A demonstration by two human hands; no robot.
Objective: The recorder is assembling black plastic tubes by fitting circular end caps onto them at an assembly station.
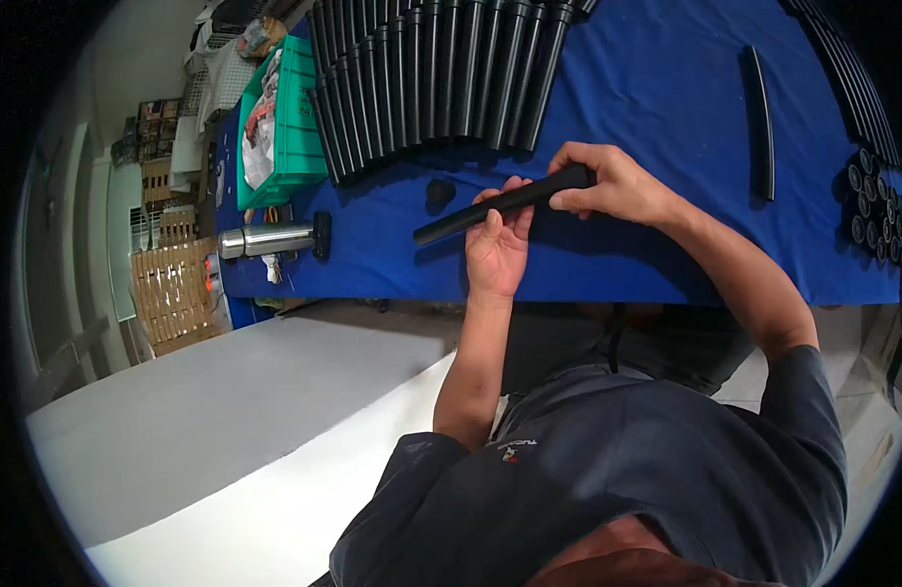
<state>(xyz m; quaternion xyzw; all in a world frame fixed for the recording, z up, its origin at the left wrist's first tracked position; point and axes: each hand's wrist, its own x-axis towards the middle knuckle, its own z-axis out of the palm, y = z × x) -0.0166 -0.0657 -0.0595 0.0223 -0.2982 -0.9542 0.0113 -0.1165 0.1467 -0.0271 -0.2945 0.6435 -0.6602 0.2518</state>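
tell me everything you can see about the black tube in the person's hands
The black tube is a long, slim, matte piece, plastic or rubber by its look, wider at its right end. It is held nearly level above the blue table. The right hand grips the thick end; the left hand supports its middle from below.

Held over the near part of the table point(666, 88), between both hands: a tapered tube point(500, 203), slanting from the right hand point(612, 184) at its thicker end down toward the left, with the left hand point(497, 245) under its middle. Behind it, along the far edge: a row of similar tubes point(441, 73), lying side by side. Just left of the held tube, a small cap point(439, 193) on the table. Further left, near the left edge: a flask point(270, 238) on its side, and behind it a crate point(289, 122) (contents hard to tell). Toward the right: a lone curved strip point(761, 117); at the right edge, stacked tube ends point(877, 205).
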